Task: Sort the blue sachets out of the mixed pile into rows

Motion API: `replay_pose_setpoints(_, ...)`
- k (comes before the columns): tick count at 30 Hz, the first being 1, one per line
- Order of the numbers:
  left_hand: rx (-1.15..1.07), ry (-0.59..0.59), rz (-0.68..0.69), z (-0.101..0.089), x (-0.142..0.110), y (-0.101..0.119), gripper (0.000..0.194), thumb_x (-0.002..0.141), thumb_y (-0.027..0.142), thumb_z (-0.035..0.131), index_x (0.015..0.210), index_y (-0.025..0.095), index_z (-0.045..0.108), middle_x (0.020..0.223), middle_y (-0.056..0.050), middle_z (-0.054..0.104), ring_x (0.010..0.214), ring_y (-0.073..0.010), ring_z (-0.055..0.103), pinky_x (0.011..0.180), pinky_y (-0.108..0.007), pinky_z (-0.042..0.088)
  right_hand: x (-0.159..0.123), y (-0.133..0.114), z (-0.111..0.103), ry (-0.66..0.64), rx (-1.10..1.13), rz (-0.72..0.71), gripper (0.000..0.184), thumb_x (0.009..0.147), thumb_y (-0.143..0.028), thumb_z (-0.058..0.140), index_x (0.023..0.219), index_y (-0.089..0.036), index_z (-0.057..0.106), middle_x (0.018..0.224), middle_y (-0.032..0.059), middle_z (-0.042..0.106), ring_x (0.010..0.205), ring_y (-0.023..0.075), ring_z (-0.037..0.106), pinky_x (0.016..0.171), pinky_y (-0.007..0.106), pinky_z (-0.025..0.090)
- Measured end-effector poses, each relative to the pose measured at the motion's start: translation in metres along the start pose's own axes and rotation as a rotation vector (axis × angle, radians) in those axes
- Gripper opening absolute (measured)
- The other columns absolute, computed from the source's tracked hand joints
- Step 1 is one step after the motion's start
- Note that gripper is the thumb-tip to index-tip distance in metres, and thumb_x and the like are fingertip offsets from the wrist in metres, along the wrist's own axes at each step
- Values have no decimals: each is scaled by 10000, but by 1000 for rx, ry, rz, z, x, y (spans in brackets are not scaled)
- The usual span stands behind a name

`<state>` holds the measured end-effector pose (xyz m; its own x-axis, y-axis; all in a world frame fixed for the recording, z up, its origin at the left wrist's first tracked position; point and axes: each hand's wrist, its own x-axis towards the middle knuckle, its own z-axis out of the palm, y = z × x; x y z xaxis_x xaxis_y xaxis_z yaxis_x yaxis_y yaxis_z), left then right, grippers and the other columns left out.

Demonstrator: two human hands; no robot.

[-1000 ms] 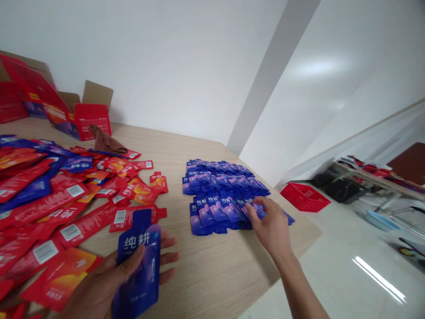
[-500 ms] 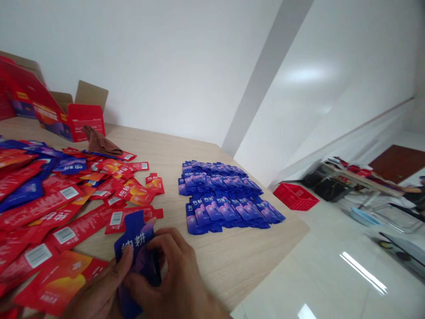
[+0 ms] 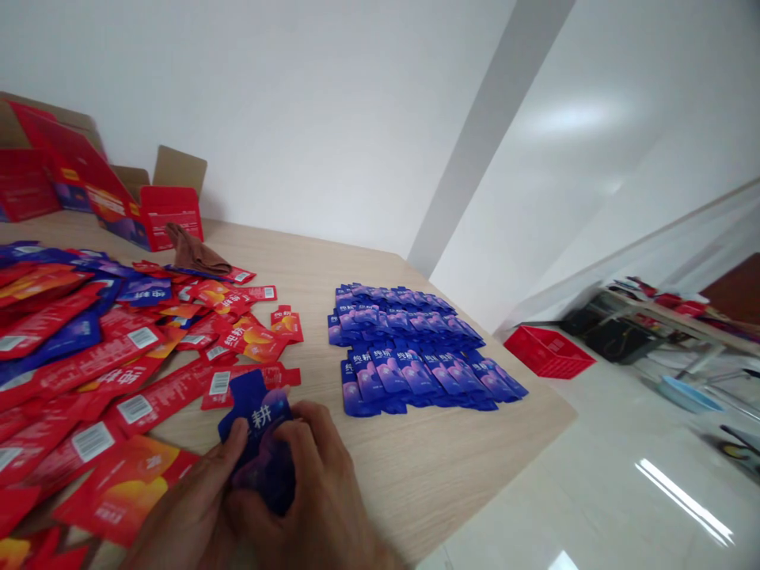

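Observation:
Both hands grip one blue pouch (image 3: 256, 417) with white characters, low over the near edge of the wooden table (image 3: 380, 459). My left hand (image 3: 190, 507) holds its left side, thumb on the front. My right hand (image 3: 317, 495) covers its right and lower part, fingers curled round it. Just beyond, a neat block of blue pouches (image 3: 409, 348) lies in overlapping rows. To the left spreads a loose heap of red pouches (image 3: 100, 364), with some blue ones mixed in.
Open red cardboard boxes (image 3: 148, 210) stand at the back left, with a brown cloth (image 3: 195, 253) in front of them. Off the table's right edge are a shiny white floor, a red basket (image 3: 549, 351) and a cluttered low table (image 3: 659, 317).
My right hand left the blue rows and came back to the blue pouch in my left hand. Both hands now grip it, slightly higher and further right than half a second ago.

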<state>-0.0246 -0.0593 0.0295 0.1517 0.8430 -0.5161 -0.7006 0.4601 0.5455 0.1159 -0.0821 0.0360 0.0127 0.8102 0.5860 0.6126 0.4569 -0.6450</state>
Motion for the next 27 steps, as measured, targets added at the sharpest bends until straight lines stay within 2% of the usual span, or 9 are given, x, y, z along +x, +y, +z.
replay_pose_setpoints(3, -41, -41, -17, -2, 1, 0, 363, 1021, 188, 784, 1382, 196, 751, 1280, -109, 850, 1278, -347, 786, 1057, -444, 688, 1, 4, -1, 87, -53, -117, 654, 659, -122, 895, 1229, -275, 614, 1301, 101, 743, 1122, 316, 767, 933, 434, 699)
replay_pose_setpoints(8, -74, -93, -106, 2, -4, -4, 324, 957, 190, 858, 1272, 173, 785, 1209, -111, 875, 1230, -351, 808, 863, -366, 743, 3, 7, -7, 100, -82, -165, 619, 663, -142, 853, 1225, -262, 622, 1320, 114, 751, 1109, 318, 760, 956, 461, 692)
replay_pose_setpoints(11, -32, -171, -99, 6, -9, -7, 493, 848, 309, 977, 1287, 181, 792, 1264, -127, 861, 1293, -393, 773, 875, -369, 736, 3, 16, -24, 76, -73, -161, 528, 703, -140, 816, 1194, -265, 669, 1319, 99, 762, 1134, 283, 772, 973, 396, 678)
replay_pose_setpoints(13, 12, -250, -136, 3, -7, -9, 721, 748, 439, 1039, 1385, 245, 763, 1417, -139, 801, 1323, -452, 745, 946, -457, 726, 10, 32, -53, 87, -122, -154, 451, 770, -166, 790, 1201, -261, 697, 1341, 106, 771, 1168, 265, 781, 1005, 377, 662)
replay_pose_setpoints(16, 97, -311, -133, -10, 0, -10, 953, 672, 496, 1064, 1522, 314, 673, 1558, -159, 708, 1368, -502, 703, 989, -520, 705, 36, 71, -126, 180, -348, -93, 283, 900, -336, 774, 1161, -235, 740, 1305, 138, 802, 1181, 299, 787, 1044, 449, 639)
replay_pose_setpoints(18, 134, -311, -111, -18, 6, -11, 1018, 677, 475, 1060, 1578, 298, 621, 1585, -183, 681, 1405, -509, 674, 1023, -531, 688, 58, 104, -183, 181, -550, 60, 314, 920, -454, 756, 1128, -219, 771, 1259, 147, 819, 1135, 321, 792, 1025, 463, 626)
replay_pose_setpoints(21, 180, -284, -93, -22, 12, -12, 1041, 659, 447, 1065, 1583, 274, 616, 1599, -208, 664, 1388, -519, 682, 1007, -543, 692, 87, 149, -252, 74, -855, 362, 341, 901, -439, 736, 1109, -178, 808, 1048, 141, 845, 917, 300, 798, 874, 393, 608)
replay_pose_setpoints(24, 239, -292, -104, -18, 15, -12, 1002, 629, 419, 1082, 1525, 256, 663, 1605, -217, 655, 1361, -527, 698, 975, -540, 706, 101, 183, -283, -9, -930, 460, 160, 838, -311, 769, 922, -185, 820, 829, 115, 819, 800, 298, 779, 771, 360, 562)
replay_pose_setpoints(27, 260, -294, -106, -15, 16, -13, 994, 606, 395, 1091, 1491, 235, 669, 1589, -227, 666, 1329, -534, 715, 961, -541, 713, 103, 205, -287, -113, -954, 504, 38, 814, -251, 794, 823, -218, 810, 784, 82, 809, 788, 282, 777, 749, 334, 537)
